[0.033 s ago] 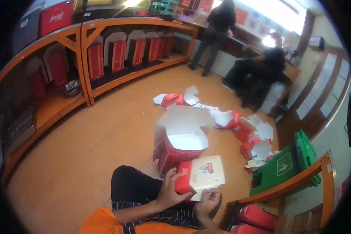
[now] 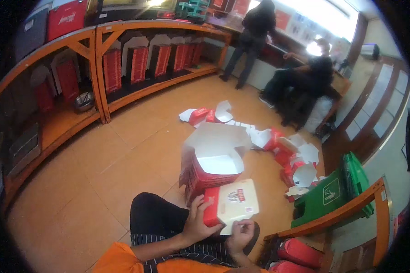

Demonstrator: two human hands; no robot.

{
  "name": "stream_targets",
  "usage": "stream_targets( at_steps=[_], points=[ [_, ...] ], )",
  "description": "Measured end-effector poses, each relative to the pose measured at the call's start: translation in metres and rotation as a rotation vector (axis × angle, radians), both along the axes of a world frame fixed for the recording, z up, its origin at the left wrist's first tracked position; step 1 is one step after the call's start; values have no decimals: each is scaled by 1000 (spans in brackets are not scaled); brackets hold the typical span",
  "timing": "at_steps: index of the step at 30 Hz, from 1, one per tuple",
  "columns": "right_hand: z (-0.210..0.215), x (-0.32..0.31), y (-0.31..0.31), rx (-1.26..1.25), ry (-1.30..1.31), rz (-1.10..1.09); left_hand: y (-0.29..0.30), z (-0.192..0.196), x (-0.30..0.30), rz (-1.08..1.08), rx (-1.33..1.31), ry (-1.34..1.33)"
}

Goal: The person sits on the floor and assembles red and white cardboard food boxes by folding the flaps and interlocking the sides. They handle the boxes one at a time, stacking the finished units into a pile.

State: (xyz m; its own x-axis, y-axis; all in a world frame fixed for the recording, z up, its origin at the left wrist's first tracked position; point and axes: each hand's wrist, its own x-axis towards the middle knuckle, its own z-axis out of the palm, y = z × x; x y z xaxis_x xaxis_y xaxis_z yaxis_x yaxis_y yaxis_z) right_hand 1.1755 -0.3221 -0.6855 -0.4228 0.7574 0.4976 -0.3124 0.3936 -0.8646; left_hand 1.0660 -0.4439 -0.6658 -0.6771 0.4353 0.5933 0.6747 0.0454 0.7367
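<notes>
A red and cream cardboard food box (image 2: 236,200) rests over my lap, its cream lid face turned up. My left hand (image 2: 199,223) grips its red left side, with the fingers laid along the edge and the thumb at the near corner. At the near right, the curled fingers of my right hand (image 2: 240,234) pinch the cream flap at the box's near edge. Just beyond stands a tall nested stack of open red boxes (image 2: 202,179), white inside, with the top one's lid raised. The box's underside is hidden.
Loose red and white cartons (image 2: 278,148) lie strewn across the tiled floor (image 2: 100,182). A green bin (image 2: 325,193) and wooden frame (image 2: 341,216) stand at the right. Shelving (image 2: 102,77) with stacked cartons runs along the left. One person (image 2: 255,36) stands; another (image 2: 312,75) sits.
The food box has turned slightly counter-clockwise and its right side has shifted a little left and up. Both hands keep nearly the same place on it.
</notes>
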Motion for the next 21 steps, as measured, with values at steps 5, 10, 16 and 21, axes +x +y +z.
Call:
stream_targets(
  at_steps=[5, 10, 16, 21],
  points=[
    [32, -1, -37, 109, -54, 381, -27, -13, -3, 56, 139, -197],
    [-30, 18, -10, 200, -276, -162, -46, -51, -15, -23, 352, -523],
    [-33, 16, 9, -684, -404, 464, -62, -65, -28, -289, 190, -331],
    [-38, 9, 15, -564, -287, 696, -73, -60, -42, -511, 64, -256]
  ],
)
